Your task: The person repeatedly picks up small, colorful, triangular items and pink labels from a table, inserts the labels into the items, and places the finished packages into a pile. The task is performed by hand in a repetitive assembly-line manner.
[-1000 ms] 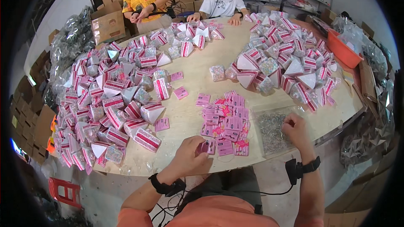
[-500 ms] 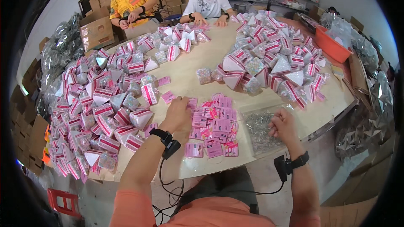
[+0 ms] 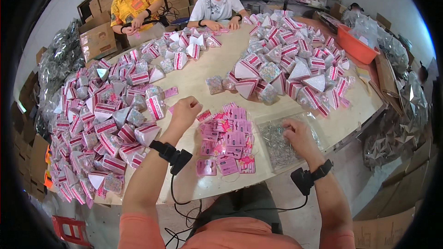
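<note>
My left hand (image 3: 185,112) is closed, fingers curled together, just left of the pile of pink printed cards (image 3: 235,138). Whatever is in its fingers, if anything, is hidden. Beside its wrist, part of a loose pink card (image 3: 171,109) shows. My right hand (image 3: 301,138) is at the clear plastic bag (image 3: 277,163), its fingers pinched over the thin silvery metal pieces (image 3: 276,145) inside. I cannot make out what they hold. The cards lie overlapping on the table between both hands.
Wrapped wedge-shaped packs with pink bands form a large heap (image 3: 110,129) at left and another (image 3: 290,64) at right. An orange basin (image 3: 357,46) stands at far right. Two people sit across the table (image 3: 194,80). Black cables (image 3: 184,221) hang from my wrist straps.
My left hand has come away from the edge of the card pile, its fingers curled. My right hand has moved left over the metal pieces. The whole view has shifted slightly.
</note>
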`<act>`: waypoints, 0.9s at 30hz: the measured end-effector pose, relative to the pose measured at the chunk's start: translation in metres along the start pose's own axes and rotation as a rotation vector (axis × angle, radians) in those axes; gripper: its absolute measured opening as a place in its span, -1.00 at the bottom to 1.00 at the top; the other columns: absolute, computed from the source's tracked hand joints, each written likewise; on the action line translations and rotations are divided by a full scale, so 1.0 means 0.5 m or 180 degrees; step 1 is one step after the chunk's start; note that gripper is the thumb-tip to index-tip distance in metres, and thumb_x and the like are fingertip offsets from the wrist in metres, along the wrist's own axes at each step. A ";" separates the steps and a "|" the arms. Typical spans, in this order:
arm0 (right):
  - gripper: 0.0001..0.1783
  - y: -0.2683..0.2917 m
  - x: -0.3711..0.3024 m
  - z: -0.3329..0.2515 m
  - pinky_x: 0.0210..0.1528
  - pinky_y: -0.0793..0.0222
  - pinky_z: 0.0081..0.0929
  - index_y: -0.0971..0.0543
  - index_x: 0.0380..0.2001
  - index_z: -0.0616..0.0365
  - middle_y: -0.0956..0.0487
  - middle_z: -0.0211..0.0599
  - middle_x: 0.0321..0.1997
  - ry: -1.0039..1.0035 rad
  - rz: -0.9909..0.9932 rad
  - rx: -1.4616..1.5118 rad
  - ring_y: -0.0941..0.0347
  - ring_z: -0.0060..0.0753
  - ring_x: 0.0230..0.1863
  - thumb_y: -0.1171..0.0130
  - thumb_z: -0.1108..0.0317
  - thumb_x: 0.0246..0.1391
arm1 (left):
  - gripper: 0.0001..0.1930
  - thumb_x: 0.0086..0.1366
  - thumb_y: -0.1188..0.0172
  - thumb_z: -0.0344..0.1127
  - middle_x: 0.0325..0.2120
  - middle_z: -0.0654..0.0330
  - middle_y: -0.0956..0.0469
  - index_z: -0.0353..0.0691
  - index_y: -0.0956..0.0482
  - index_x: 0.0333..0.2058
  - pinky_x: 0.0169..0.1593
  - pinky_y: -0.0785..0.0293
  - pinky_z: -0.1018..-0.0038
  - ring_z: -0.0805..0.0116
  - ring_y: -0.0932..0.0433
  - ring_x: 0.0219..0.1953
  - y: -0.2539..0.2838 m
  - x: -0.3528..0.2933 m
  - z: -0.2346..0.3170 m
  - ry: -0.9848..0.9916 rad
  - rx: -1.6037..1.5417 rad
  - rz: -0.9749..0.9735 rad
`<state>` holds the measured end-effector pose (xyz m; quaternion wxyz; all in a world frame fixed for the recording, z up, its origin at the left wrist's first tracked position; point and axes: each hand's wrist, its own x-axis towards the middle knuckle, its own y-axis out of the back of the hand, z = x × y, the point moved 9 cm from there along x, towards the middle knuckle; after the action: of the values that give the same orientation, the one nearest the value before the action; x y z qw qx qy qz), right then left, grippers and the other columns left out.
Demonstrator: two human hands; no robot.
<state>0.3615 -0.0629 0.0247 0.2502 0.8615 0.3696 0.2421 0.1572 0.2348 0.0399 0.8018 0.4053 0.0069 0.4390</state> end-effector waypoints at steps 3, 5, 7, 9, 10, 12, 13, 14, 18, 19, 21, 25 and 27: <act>-0.83 -0.006 0.001 -0.002 -0.34 -0.35 -0.35 -0.53 -0.41 0.30 -0.52 -0.05 -0.52 -0.0028 -0.0106 0.0089 -0.48 -0.16 -0.44 -0.14 0.51 -0.18 | -0.85 0.11 -0.18 -0.34 -0.67 0.21 -0.48 -0.32 -0.52 -0.53 -0.50 -0.34 0.52 0.47 -0.41 -0.62 0.013 -0.002 -0.016 0.0268 -0.0564 -0.0055; -0.83 -0.011 -0.001 -0.007 -0.35 -0.35 -0.37 -0.53 -0.41 0.30 -0.52 -0.06 -0.52 0.0029 -0.0177 0.0017 -0.48 -0.18 -0.44 -0.15 0.50 -0.19 | -0.86 0.13 -0.16 -0.37 -0.66 0.29 -0.46 -0.31 -0.51 -0.53 -0.52 -0.30 0.59 0.57 -0.37 -0.62 0.019 -0.009 -0.015 0.0452 -0.0965 -0.0118; -0.83 -0.009 -0.006 -0.009 -0.35 -0.35 -0.38 -0.53 -0.42 0.30 -0.52 -0.07 -0.52 0.0116 -0.0246 -0.0092 -0.48 -0.20 -0.45 -0.16 0.51 -0.19 | -0.88 0.13 -0.15 -0.40 -0.65 0.31 -0.44 -0.30 -0.51 -0.54 -0.52 -0.28 0.63 0.59 -0.35 -0.62 0.022 -0.019 0.004 0.0619 -0.1302 -0.0192; -0.83 0.004 -0.009 -0.005 -0.34 -0.35 -0.39 -0.53 -0.42 0.28 -0.53 -0.09 -0.52 -0.0063 -0.0104 -0.0024 -0.48 -0.20 -0.45 -0.16 0.49 -0.19 | -0.89 0.12 -0.15 -0.41 -0.65 0.31 -0.44 -0.29 -0.50 -0.54 -0.52 -0.28 0.62 0.58 -0.36 -0.61 0.025 -0.024 0.013 0.0653 -0.1321 -0.0215; -0.83 0.012 -0.010 -0.002 -0.34 -0.35 -0.39 -0.53 -0.41 0.27 -0.53 -0.09 -0.52 -0.0159 -0.0027 0.0001 -0.48 -0.21 -0.45 -0.17 0.49 -0.19 | -0.90 0.12 -0.15 -0.42 -0.65 0.30 -0.44 -0.29 -0.50 -0.54 -0.52 -0.28 0.62 0.58 -0.36 -0.61 0.024 -0.027 0.017 0.0668 -0.1339 -0.0235; -0.86 0.039 -0.007 -0.022 -0.34 -0.35 -0.34 -0.53 -0.43 0.26 -0.53 -0.07 -0.51 -0.0055 0.0469 0.0407 -0.47 -0.14 -0.45 -0.14 0.46 -0.15 | -0.91 0.11 -0.15 -0.43 -0.64 0.30 -0.44 -0.28 -0.50 -0.54 -0.51 -0.29 0.63 0.57 -0.38 -0.60 0.032 -0.031 0.021 0.0716 -0.1391 -0.0261; -0.87 0.055 -0.010 -0.029 -0.34 -0.35 -0.32 -0.53 -0.44 0.25 -0.53 -0.06 -0.50 0.0000 0.0724 0.0599 -0.47 -0.11 -0.44 -0.13 0.45 -0.13 | -0.91 0.11 -0.16 -0.43 -0.64 0.30 -0.44 -0.28 -0.49 -0.54 -0.51 -0.30 0.63 0.57 -0.38 -0.60 0.032 -0.032 0.020 0.0737 -0.1423 -0.0280; -0.88 0.045 -0.011 -0.029 -0.34 -0.34 -0.36 -0.52 -0.45 0.25 -0.51 -0.09 -0.51 0.0099 0.0537 0.0260 -0.45 -0.16 -0.45 -0.12 0.47 -0.13 | -0.92 0.10 -0.15 -0.43 -0.64 0.30 -0.45 -0.26 -0.49 -0.54 -0.50 -0.31 0.63 0.57 -0.39 -0.60 0.027 -0.034 0.016 0.0751 -0.1596 -0.0328; -0.92 0.020 -0.018 -0.019 -0.35 -0.31 -0.39 -0.48 -0.48 0.27 -0.48 -0.11 -0.53 0.0288 0.0298 -0.0462 -0.40 -0.23 -0.46 -0.08 0.49 -0.10 | -0.90 0.11 -0.16 -0.41 -0.66 0.31 -0.43 -0.30 -0.50 -0.52 -0.53 -0.25 0.64 0.60 -0.34 -0.63 0.019 -0.055 0.043 0.0822 -0.1805 -0.0360; -0.92 0.027 -0.017 -0.023 -0.36 -0.30 -0.38 -0.48 -0.48 0.28 -0.47 -0.10 -0.53 0.0294 0.0371 -0.0506 -0.40 -0.21 -0.46 -0.08 0.48 -0.09 | -0.90 0.12 -0.17 -0.41 -0.66 0.31 -0.43 -0.31 -0.50 -0.52 -0.53 -0.25 0.64 0.60 -0.33 -0.63 0.015 -0.054 0.046 0.0797 -0.1838 -0.0414; -0.91 0.023 -0.009 -0.034 -0.37 -0.29 -0.36 -0.48 -0.49 0.27 -0.47 -0.11 -0.53 0.0486 0.0123 -0.0502 -0.40 -0.21 -0.46 -0.09 0.46 -0.09 | -0.89 0.12 -0.17 -0.41 -0.66 0.31 -0.43 -0.31 -0.49 -0.51 -0.52 -0.25 0.64 0.60 -0.33 -0.62 0.011 -0.054 0.046 0.0750 -0.1890 -0.0517; -0.89 0.031 -0.019 -0.043 -0.34 -0.32 -0.29 -0.49 -0.49 0.25 -0.48 -0.10 -0.50 0.0446 0.0080 -0.0586 -0.43 -0.12 -0.42 -0.09 0.42 -0.12 | -0.90 0.11 -0.16 -0.39 -0.63 0.31 -0.45 -0.26 -0.49 -0.53 -0.48 -0.30 0.62 0.57 -0.37 -0.59 0.008 -0.060 0.056 0.0709 -0.1742 -0.0591; -0.88 -0.010 -0.027 -0.003 -0.31 -0.33 -0.24 -0.50 -0.49 0.24 -0.49 -0.10 -0.48 0.0662 -0.0319 -0.1187 -0.44 -0.06 -0.39 -0.09 0.41 -0.14 | -0.90 0.12 -0.16 -0.38 -0.63 0.32 -0.45 -0.26 -0.49 -0.52 -0.47 -0.30 0.62 0.58 -0.37 -0.59 0.011 -0.065 0.072 0.0629 -0.1640 -0.0594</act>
<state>0.3499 -0.0695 0.0196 0.3775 0.7513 0.3845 0.3811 0.1464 0.1902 0.0564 0.9107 0.1412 0.0105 0.3881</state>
